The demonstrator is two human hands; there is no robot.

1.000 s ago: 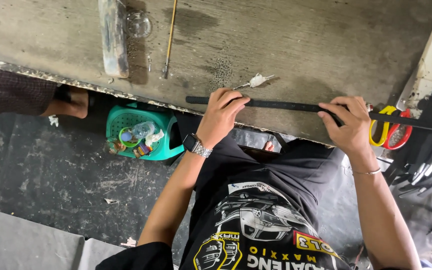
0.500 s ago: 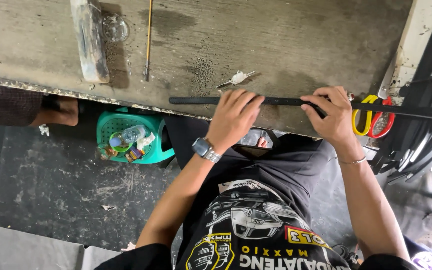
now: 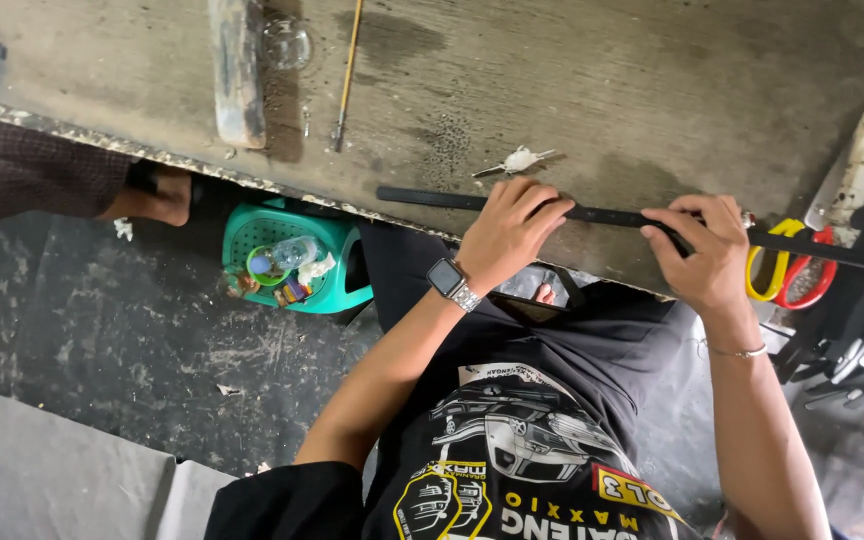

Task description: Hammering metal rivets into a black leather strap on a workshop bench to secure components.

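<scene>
Down at the worn workbench [image 3: 602,90], a long black strap [image 3: 422,197] lies along the near edge from nine o'clock to three o'clock. At its middle the left hand [image 3: 508,232], a wristwatch [image 3: 449,281] below it, presses curled fingers onto the strap. Toward three o'clock the right hand [image 3: 704,256] pinches the same strap. Just beyond, yellow and red scissors [image 3: 790,270] lie. At nine o'clock below the bench sits a green basket [image 3: 337,290].

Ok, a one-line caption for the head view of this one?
Both hands, left and right, press a black strap flat on a worn workbench, scissors alongside.
</scene>
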